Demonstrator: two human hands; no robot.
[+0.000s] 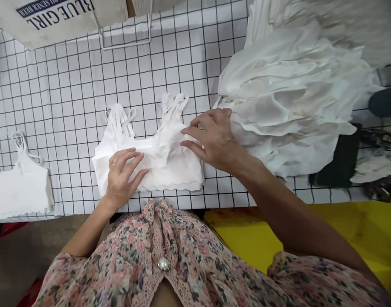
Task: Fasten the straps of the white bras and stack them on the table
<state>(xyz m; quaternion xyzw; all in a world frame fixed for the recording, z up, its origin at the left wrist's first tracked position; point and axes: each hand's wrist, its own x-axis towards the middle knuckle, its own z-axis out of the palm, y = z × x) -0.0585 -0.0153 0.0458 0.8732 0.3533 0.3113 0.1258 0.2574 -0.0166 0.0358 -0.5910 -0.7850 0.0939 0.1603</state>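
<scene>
A small stack of white strappy bras (179, 166) lies flat in front of me, straps pointing away from my body. My left hand (123, 175) rests over its lower left part, fingers apart and touching the cloth. Above the upper right edge of the stack, my right hand (211, 134) has its fingers spread, fingertips at the fabric and nothing gripped between them. Close beside that hand rises a big loose heap of white garments (285, 98). Farther left is another set of white bras (22, 183), cut off by the frame edge.
The table has a white cloth with a black grid (70, 85). A cardboard box (61, 21) and a white wire stand (126, 44) are at the back left. A dark flat object (336, 166) lies right of the heap. Something yellow (253, 243) is below the table edge.
</scene>
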